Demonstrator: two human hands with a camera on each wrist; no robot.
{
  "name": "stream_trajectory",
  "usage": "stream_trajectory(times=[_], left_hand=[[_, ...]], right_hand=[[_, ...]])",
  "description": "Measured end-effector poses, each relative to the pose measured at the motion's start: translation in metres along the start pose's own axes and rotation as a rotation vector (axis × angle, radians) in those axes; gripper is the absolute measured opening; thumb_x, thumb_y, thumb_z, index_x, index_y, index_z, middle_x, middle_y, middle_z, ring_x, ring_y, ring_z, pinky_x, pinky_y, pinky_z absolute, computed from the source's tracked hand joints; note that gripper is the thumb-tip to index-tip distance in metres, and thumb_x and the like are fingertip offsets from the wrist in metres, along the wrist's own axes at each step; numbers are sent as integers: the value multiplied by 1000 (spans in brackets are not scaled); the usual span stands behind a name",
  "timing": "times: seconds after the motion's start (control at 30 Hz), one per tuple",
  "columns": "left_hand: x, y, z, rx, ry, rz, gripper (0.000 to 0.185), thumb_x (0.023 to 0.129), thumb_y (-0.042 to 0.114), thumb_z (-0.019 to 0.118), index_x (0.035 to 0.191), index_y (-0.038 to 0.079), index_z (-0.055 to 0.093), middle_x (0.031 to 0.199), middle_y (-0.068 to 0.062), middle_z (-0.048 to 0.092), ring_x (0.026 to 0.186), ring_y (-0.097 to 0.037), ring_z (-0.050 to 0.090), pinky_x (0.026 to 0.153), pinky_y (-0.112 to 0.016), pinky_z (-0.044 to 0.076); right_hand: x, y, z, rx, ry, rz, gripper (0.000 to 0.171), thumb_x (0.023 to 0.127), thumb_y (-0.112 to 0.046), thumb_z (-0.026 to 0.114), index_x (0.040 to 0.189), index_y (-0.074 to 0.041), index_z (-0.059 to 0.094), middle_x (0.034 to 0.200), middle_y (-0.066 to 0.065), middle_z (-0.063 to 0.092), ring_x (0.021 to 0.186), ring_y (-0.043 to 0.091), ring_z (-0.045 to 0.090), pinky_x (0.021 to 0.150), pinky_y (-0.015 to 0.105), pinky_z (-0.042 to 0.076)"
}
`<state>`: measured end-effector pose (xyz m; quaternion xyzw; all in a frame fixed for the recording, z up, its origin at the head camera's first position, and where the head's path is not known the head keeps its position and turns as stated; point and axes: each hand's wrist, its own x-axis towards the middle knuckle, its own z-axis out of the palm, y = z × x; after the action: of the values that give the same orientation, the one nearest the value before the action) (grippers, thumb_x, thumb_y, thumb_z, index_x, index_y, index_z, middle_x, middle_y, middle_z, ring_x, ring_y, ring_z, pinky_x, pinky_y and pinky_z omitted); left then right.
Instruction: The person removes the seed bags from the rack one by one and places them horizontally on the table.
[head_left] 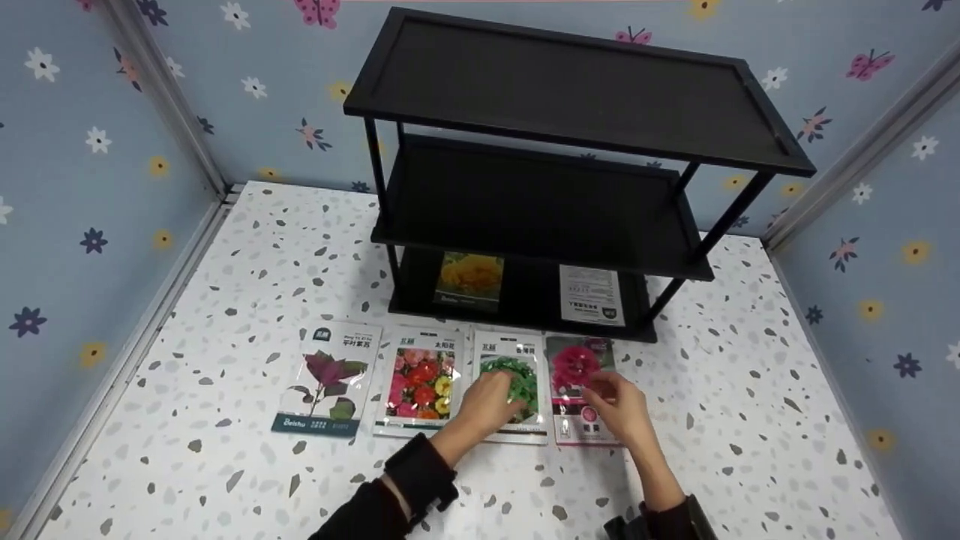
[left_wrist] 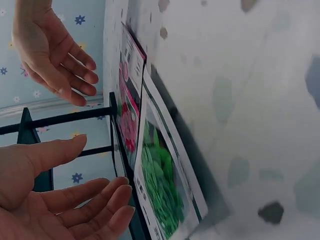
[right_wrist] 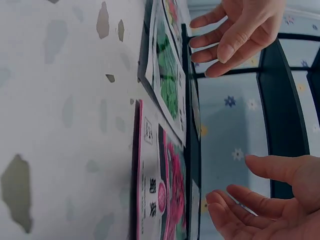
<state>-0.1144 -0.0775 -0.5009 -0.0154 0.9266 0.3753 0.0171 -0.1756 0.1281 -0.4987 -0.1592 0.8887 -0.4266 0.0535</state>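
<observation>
Four seed packets lie in a row on the speckled table [head_left: 225, 247]: a purple-leaf packet [head_left: 326, 379], a mixed-flower packet [head_left: 420, 382], a green-leaf packet [head_left: 520, 379] and a pink-flower packet [head_left: 574, 367]. My left hand [head_left: 499, 394] hovers over the green-leaf packet [left_wrist: 160, 185] with its fingers relaxed and holds nothing. My right hand [head_left: 600, 390] hovers over the pink-flower packet [right_wrist: 167, 200], fingers loosely spread and empty. In the wrist views both hands [left_wrist: 102, 170] [right_wrist: 232, 180] stand a little above the packets without touching them.
A black three-tier shelf [head_left: 577, 90] stands behind the row. On its bottom tier lie a yellow-flower packet [head_left: 470, 280] and a white packet [head_left: 591, 295] with its printed back up. Flowered blue walls close the table on three sides.
</observation>
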Motion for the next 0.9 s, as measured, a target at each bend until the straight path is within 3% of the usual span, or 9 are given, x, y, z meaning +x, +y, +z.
stream_trajectory(times=[0.13,0.3,0.37,0.53,0.57,0.67,0.73,0.9], left_hand=[[9,-12,-16,26,18,-39,48,76,18,69,112,-11,53,108,-25,54,96,-35,53,80,-41,47],[24,-26,-32,9,64,-78,55,76,17,69,117,-12,48,115,-30,48,100,-39,50,85,-44,44],[32,-31,-39,-5,81,-80,48,77,17,68,110,-14,52,116,-30,47,100,-40,50,84,-43,44],[51,-44,-53,-72,112,-124,50,81,16,63,115,-16,47,122,-32,41,108,-42,44,88,-44,40],[55,-46,-55,-87,120,-144,56,81,16,63,122,-16,40,122,-33,40,109,-42,43,89,-44,39],[66,-54,-61,-113,151,-173,55,83,15,60,122,-18,39,123,-35,37,110,-43,42,89,-45,39],[73,-58,-64,-129,168,-201,54,85,15,59,122,-18,38,126,-36,33,113,-43,38,91,-46,38],[87,-66,-70,-120,197,-278,54,86,15,56,124,-17,35,128,-37,29,116,-44,34,93,-46,36]], right_hand=[[12,-9,7,40,-44,-46,32,80,-4,64,106,10,54,92,20,61,83,28,60,74,37,49],[31,-25,16,51,-92,-113,35,79,-4,64,108,10,51,94,24,60,84,32,60,74,41,49],[39,-31,21,40,-106,-127,38,80,-6,64,111,10,50,97,25,58,86,35,59,75,43,48],[61,-44,35,89,-145,-92,47,81,-10,64,119,9,45,113,27,51,97,40,53,78,41,47],[66,-46,38,91,-150,-80,48,81,-11,64,120,9,45,114,27,50,98,39,53,78,40,48],[81,-49,51,114,-146,-56,47,81,-12,64,119,9,45,115,26,50,101,38,51,78,40,47],[94,-45,61,120,-149,-52,47,82,-15,63,121,5,46,116,23,50,102,35,51,78,40,47],[152,23,111,77,-90,-95,52,79,-37,65,118,-6,50,111,13,54,93,20,56,70,27,48]])
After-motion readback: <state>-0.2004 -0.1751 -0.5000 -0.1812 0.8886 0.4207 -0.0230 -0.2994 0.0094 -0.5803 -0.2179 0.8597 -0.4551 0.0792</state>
